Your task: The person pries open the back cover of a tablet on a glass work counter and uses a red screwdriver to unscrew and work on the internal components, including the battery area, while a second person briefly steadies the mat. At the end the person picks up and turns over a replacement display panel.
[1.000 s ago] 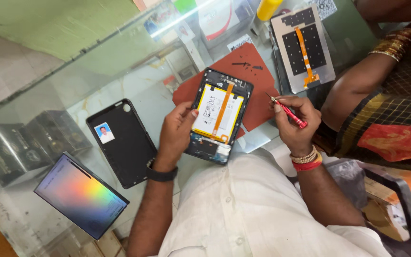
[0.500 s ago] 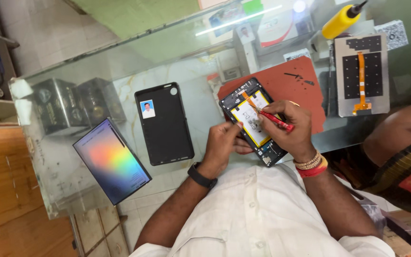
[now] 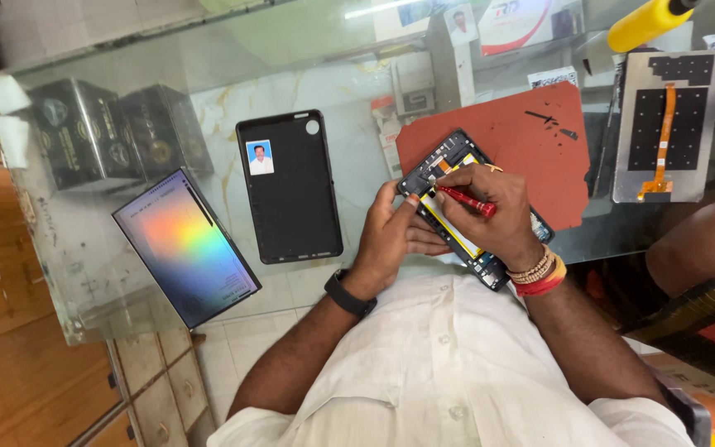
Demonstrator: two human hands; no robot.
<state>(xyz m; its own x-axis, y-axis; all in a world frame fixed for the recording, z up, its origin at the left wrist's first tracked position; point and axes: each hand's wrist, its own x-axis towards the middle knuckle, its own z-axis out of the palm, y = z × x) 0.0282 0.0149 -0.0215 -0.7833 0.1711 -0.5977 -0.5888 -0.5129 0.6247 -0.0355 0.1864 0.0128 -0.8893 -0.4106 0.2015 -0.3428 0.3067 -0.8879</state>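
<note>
Two hands: left hand (image 3: 391, 236) grips opened tablet (image 3: 473, 207); right hand (image 3: 494, 207) pinches red screwdriver (image 3: 467, 199)
Nearby: black back cover (image 3: 290, 186), red mat (image 3: 506, 141)
Boxes: dark pair (image 3: 101, 132), far left

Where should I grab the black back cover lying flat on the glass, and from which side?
Pinch the black back cover across its two long edges, coming straight down from above. It lies flat and apart from the rainbow-sheen screen panel, so both long edges are free for the fingers; the glass counter blocks any grip from beneath.

Right hand (image 3: 494, 207) hides opened tablet (image 3: 457, 165) (mostly).
</note>
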